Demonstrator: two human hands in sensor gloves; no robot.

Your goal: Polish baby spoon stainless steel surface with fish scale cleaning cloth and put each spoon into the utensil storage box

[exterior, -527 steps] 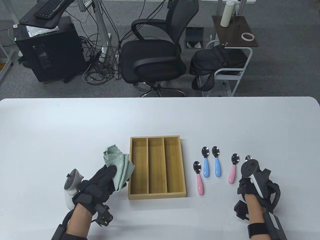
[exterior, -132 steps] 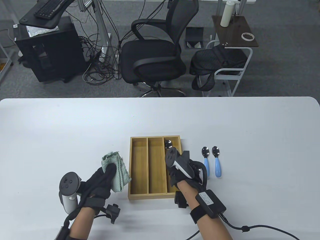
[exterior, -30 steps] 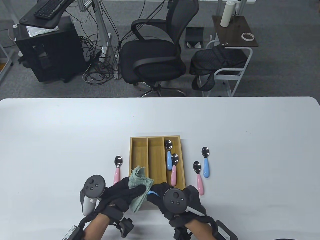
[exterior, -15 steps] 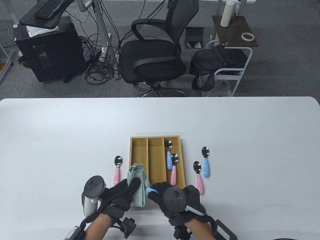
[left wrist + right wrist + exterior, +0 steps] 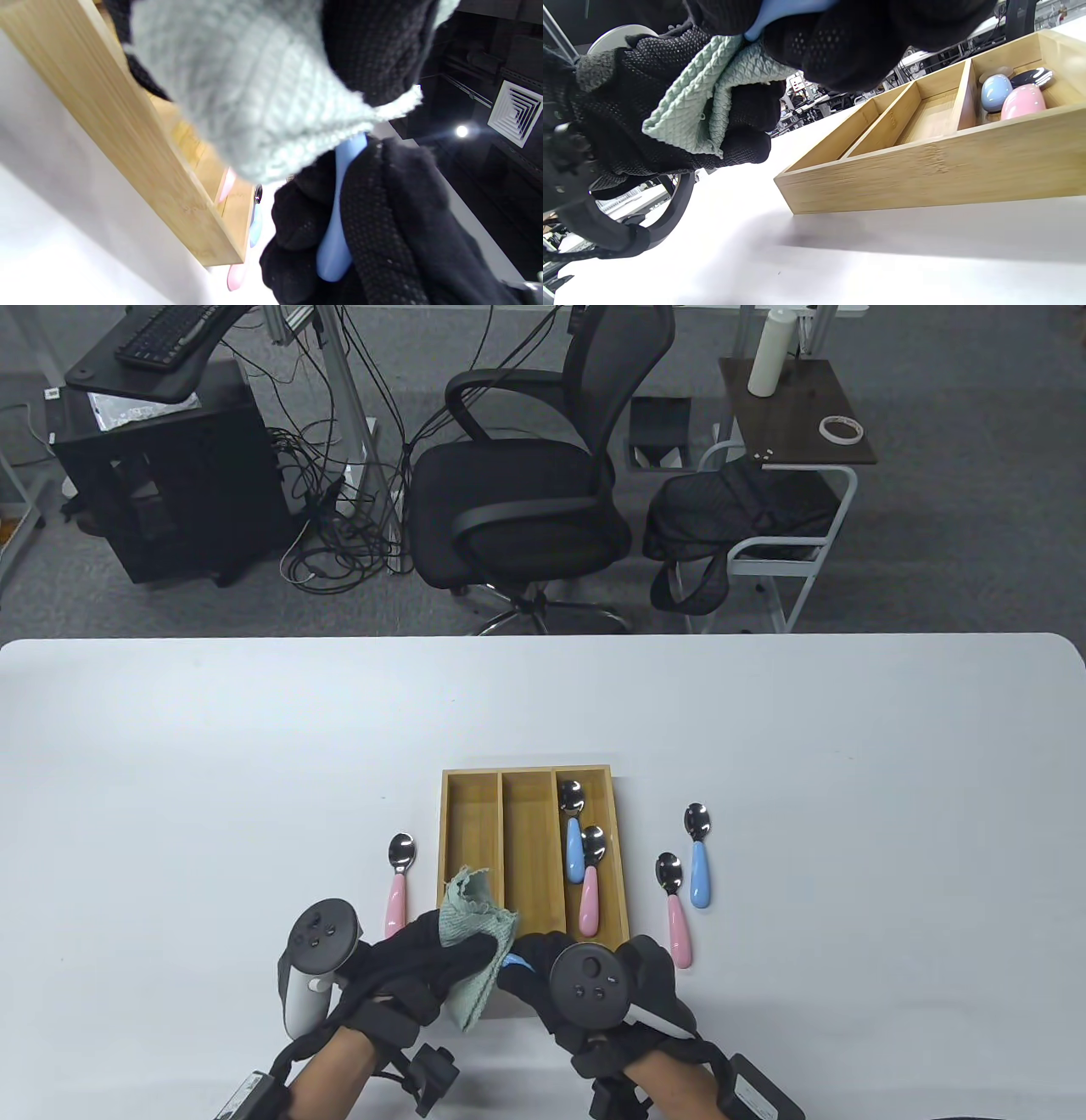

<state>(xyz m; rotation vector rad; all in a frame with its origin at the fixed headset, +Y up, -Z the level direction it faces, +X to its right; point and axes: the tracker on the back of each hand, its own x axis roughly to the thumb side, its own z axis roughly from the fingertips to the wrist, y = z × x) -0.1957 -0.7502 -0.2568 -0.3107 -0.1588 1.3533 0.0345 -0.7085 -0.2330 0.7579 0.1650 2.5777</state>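
- Two gloved hands meet at the near edge of the table, about 6 o'clock from the utensil storage box — close together because one steadies a spoon while the other rubs it.
- Right hand has its fingers curled round the blue handle of a blue-handled baby spoon, so the steel bowl points toward the left hand; the bowl itself is hidden inside the cloth.
- Left hand pinches the green fish scale cleaning cloth folded over that bowl, thumb on one side and fingers on the other, which looks like the polishing step in hand.
- Both work just in front of the box's near wall, probably to keep the drop-off short.
- Three compartments run away from the person; only the right one is filled, with a blue spoon and a pink spoon overlapping — polished ones, I judge.
- At 3 o'clock from the box lie a pink-handled spoon and a blue-handled one, bowls pointing away, within the right hand's reach.
- At 9 o'clock, just beside the box, lies one more pink-handled spoon.
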